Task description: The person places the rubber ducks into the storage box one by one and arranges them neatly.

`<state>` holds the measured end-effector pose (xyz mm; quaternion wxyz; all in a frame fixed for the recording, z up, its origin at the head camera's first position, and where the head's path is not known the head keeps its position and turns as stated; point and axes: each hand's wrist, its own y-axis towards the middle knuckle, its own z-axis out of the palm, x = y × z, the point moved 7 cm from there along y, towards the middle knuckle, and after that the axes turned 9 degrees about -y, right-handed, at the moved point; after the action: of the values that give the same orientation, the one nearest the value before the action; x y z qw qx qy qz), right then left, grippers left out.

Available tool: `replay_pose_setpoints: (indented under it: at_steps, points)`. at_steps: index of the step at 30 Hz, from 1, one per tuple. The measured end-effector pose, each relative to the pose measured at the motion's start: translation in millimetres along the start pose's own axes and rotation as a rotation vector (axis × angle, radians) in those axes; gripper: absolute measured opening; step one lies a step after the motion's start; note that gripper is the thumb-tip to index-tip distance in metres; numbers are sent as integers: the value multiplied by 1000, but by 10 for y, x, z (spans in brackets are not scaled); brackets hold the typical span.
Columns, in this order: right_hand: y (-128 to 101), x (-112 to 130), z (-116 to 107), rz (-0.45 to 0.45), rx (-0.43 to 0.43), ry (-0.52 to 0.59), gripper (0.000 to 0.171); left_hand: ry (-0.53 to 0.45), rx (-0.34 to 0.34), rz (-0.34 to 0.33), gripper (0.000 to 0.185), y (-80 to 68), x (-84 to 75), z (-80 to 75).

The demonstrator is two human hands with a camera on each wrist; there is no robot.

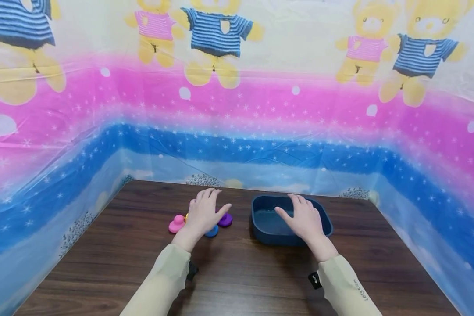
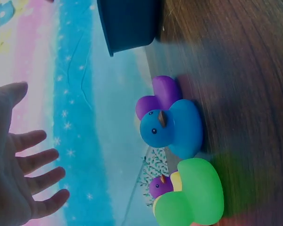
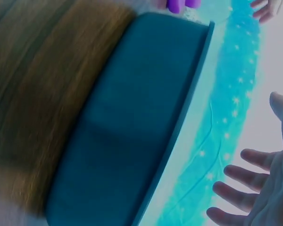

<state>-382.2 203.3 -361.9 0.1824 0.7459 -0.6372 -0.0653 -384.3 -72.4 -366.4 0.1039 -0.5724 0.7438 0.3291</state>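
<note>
My left hand (image 1: 202, 214) hovers over a group of small rubber ducks, fingers spread and holding nothing. A pink duck (image 1: 177, 224) shows left of that hand, a blue duck (image 1: 212, 231) below it and a purple duck (image 1: 225, 220) to its right. In the left wrist view a green duck (image 2: 203, 190) stands nearest, partly hiding another purple duck (image 2: 161, 186) and something yellow. Above a dark blue rectangular tub (image 1: 276, 238), my right hand (image 1: 305, 220) is held with its fingers apart and nothing in it. Both hands hide part of what lies under them.
The ducks and the tub stand on a dark wood-grain table (image 1: 237, 272), the tub right of the ducks. A printed cloth (image 1: 237, 114) with bears and snowflakes hangs around the table's back and sides.
</note>
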Motion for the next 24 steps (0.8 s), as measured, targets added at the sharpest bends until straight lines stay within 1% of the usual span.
replay_pose_setpoints:
  at_steps: [5, 10, 14, 18, 21, 24]
  points:
    - [28, -205, -108, 63, -27, 18, 69, -38, -74, -13, 60, 23, 78, -111]
    - [44, -458, -210, 114, -46, 71, 64, -119, -120, -40, 57, 30, 173, -216]
    - [46, -664, -267, 154, -76, 135, 64, -194, -134, -62, 53, 24, 255, -272]
    - [52, -854, -298, 208, -109, 190, 63, -241, -133, -87, 50, 19, 353, -295]
    - [55, -983, -318, 244, -112, 230, 61, -254, -138, -105, 49, 18, 424, -303]
    - [57, -1114, -309, 281, -93, 271, 61, -274, -145, -124, 49, 7, 493, -313]
